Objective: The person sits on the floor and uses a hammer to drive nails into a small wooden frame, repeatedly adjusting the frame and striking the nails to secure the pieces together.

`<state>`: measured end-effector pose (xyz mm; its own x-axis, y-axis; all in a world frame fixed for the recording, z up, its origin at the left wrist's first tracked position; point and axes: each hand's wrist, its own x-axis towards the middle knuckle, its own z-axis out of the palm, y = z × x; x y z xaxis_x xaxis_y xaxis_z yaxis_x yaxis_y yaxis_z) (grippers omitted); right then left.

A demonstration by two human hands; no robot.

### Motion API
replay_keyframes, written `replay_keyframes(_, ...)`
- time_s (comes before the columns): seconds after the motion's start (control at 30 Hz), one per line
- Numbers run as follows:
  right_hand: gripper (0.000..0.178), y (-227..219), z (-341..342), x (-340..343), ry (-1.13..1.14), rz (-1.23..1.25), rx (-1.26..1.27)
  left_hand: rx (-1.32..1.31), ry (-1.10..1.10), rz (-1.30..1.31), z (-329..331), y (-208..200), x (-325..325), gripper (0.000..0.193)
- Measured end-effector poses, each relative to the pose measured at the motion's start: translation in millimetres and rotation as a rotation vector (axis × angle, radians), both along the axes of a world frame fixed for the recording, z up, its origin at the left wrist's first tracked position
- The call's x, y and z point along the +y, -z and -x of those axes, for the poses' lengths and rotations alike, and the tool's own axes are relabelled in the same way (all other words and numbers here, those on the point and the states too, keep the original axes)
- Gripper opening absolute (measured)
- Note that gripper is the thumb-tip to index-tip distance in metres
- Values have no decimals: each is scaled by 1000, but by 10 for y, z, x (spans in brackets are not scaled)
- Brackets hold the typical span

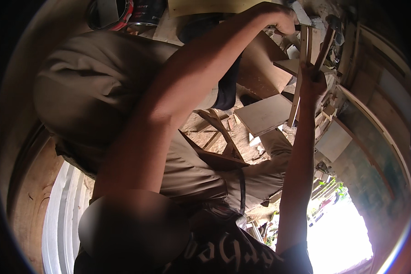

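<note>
My left hand (283, 19) reaches across to the top right, its fingers bent closed at the upper end of some narrow wooden strips (303, 55). A pale, squarish piece (301, 14) lies right by those fingertips; what they pinch is hidden. Wrapped round the wooden handle of a hammer (324, 48) is my right hand (313, 84). The hammer's dark metal head points away from me, to the right of the strips. A small flat board (285, 65) meets the strips from the left, and a larger pale board (265, 114) lies below it.
Wood offcuts and sawdust (214, 137) cover the ground beside my legs (192, 171). A dark tin (146, 11) and a red-rimmed round container (123, 18) stand at the far left. Boards and panels (374, 132) lean along the right side.
</note>
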<state>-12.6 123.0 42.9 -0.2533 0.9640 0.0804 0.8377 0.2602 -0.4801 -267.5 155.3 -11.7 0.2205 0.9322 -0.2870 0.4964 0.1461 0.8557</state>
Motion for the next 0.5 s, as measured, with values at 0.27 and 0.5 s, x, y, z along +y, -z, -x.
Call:
replay_keyframes(0.27,26,-229,-70,-32,39,79,70,-138,-130,74,-102,-474,-226,33)
replay_keyframes(0.5,26,-308,-213,37,15,92,68,-98,-141,84,-215,-559,-154,27)
